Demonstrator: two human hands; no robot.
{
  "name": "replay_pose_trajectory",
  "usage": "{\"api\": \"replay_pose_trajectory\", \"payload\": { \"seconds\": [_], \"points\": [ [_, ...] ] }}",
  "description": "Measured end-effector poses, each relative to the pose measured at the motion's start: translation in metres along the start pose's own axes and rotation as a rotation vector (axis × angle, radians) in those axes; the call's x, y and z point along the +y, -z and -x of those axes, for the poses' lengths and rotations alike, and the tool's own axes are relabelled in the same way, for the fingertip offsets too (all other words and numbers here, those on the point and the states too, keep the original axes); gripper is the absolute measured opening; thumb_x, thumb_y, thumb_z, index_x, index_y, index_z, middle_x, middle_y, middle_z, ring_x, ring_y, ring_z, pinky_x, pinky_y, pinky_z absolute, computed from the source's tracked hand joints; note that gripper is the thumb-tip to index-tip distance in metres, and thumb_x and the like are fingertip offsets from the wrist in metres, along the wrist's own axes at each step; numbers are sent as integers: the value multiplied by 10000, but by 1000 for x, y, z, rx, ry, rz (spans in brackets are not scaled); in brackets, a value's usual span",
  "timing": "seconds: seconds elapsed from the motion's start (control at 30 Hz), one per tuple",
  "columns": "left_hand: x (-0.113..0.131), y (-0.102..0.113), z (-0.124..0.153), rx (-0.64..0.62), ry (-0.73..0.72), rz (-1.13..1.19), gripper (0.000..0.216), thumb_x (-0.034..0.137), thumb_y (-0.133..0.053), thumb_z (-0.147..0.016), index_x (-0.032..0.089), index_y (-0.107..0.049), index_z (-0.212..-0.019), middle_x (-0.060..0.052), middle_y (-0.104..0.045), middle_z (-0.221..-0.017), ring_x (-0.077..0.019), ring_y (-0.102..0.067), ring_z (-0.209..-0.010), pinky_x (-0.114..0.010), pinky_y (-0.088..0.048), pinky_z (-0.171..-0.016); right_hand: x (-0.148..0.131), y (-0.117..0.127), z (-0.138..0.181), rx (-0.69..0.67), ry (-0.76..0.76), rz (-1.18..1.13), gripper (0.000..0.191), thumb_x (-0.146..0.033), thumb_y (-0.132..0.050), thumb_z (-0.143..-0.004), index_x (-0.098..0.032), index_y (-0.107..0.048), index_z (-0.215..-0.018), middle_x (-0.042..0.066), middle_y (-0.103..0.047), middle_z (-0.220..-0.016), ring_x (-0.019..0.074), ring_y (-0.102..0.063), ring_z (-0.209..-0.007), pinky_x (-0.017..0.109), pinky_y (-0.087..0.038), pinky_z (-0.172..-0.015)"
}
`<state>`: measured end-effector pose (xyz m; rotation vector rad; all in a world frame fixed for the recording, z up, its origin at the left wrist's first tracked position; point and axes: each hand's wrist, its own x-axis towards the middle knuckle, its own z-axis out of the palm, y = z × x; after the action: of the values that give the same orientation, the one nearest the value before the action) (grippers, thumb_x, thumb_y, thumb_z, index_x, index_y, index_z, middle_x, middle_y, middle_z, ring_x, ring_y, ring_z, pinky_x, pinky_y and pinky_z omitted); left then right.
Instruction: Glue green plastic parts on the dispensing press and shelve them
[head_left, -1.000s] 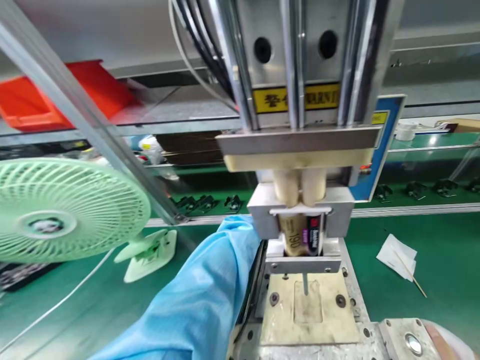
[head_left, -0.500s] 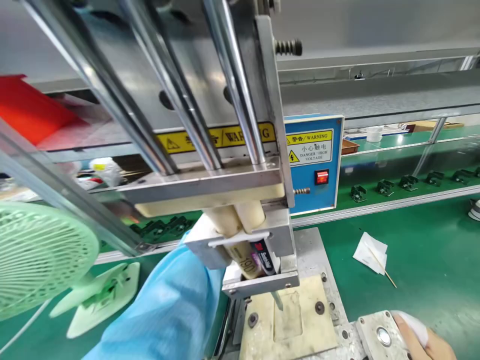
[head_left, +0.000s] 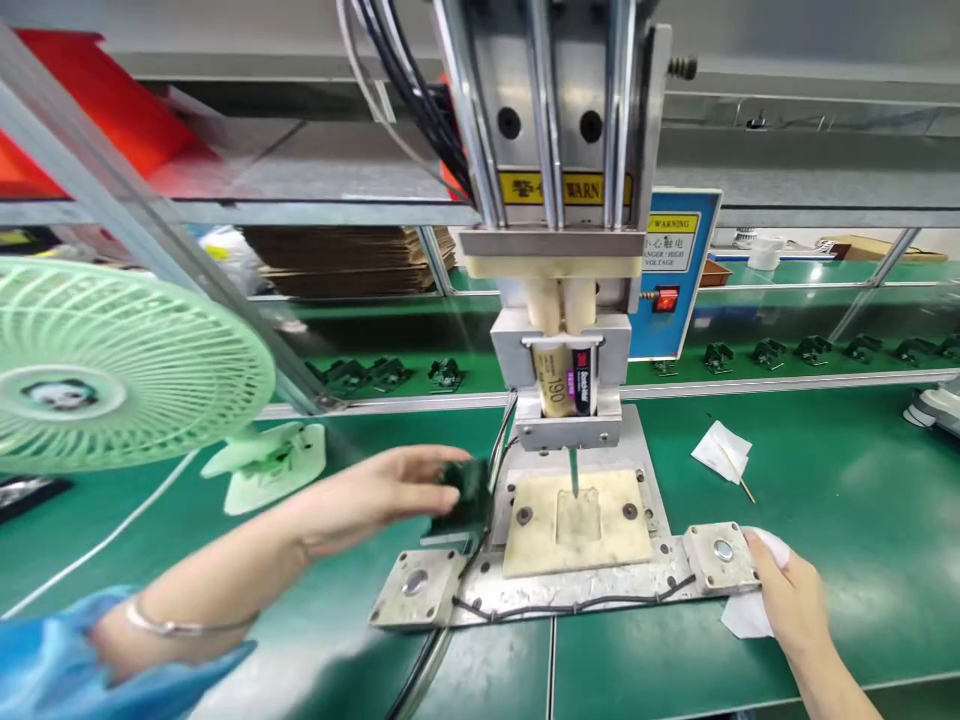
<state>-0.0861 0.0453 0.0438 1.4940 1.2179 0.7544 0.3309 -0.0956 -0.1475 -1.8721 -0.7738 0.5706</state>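
Note:
My left hand (head_left: 409, 490) grips a small dark part (head_left: 463, 492) between thumb and fingers, left of the glue dispensing machine. Motion blurs the part, so its details are unclear. My right hand (head_left: 791, 590) is closed on a white tissue (head_left: 750, 612), with its thumb against the right button box (head_left: 721, 556). Between the hands sits a cream fixture block (head_left: 529, 545) with a shallow recess, and a greenish nozzle (head_left: 574, 472) points down over it. Above the nozzle, a twin adhesive cartridge (head_left: 562, 380) is clamped in the machine's holder.
The left button box (head_left: 415, 588) sits below my left forearm's reach. A green fan (head_left: 135, 370) stands at left. A paper piece with a wooden stick (head_left: 724, 453) lies at right. Small black assemblies (head_left: 771, 354) line the green belt behind. Black cables (head_left: 420, 685) cross the bench.
The view has shifted back and turned left. My left arm, previously behind the machine with its hand hidden, is now at the machine's left with a dark part. My right hand stays by the button box.

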Motion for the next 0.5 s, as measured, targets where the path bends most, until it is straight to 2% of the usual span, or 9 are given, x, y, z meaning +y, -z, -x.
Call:
{"api": "replay_pose_trajectory", "payload": {
  "seconds": [0.07,0.13,0.2,0.27,0.4,0.5],
  "points": [
    [-12,-26,20,-270,290,154,522,386,-904,-569,155,-758,-1013,-84,-758,-922,-208,-703,-790,-291,-555,-704,0,1,-3,12,-12,17,583,-702,-607,-643,-143,-757,-711,87,-722,-723,285,-653,-746,287,-483,-602],
    [-20,-55,31,-407,379,259,438,369,-888,-605,145,-769,-962,-44,-710,-781,-138,-632,-649,-230,-508,-627,-1,1,-4,25,-10,35,593,-708,-595,-641,-143,-759,-708,93,-726,-736,294,-658,-765,292,-487,-604],
    [-24,-79,31,-435,350,291,367,361,-886,-601,142,-772,-873,-23,-655,-702,-121,-575,-596,-230,-487,-601,-3,1,-3,20,19,31,596,-707,-587,-657,-139,-759,-712,97,-728,-740,296,-662,-767,294,-491,-605],
    [-26,-95,22,-424,291,297,360,379,-888,-582,147,-757,-824,-42,-663,-752,-142,-595,-657,-259,-507,-664,-5,2,-1,10,58,23,591,-707,-583,-670,-139,-745,-681,101,-719,-712,294,-662,-746,294,-491,-595],
    [-32,-109,-7,-397,158,260,444,438,-875,-563,132,-698,-832,-88,-689,-865,-202,-654,-819,-332,-521,-822,-7,2,1,22,102,17,571,-704,-569,-684,-155,-715,-628,97,-705,-673,291,-662,-729,292,-488,-588],
    [-40,-115,-24,-333,34,176,558,452,-858,-557,148,-645,-972,-84,-683,-925,-221,-661,-902,-360,-518,-877,-6,1,-1,18,118,13,571,-709,-559,-692,-162,-707,-620,93,-708,-680,291,-660,-730,300,-486,-602]
  ]
}}
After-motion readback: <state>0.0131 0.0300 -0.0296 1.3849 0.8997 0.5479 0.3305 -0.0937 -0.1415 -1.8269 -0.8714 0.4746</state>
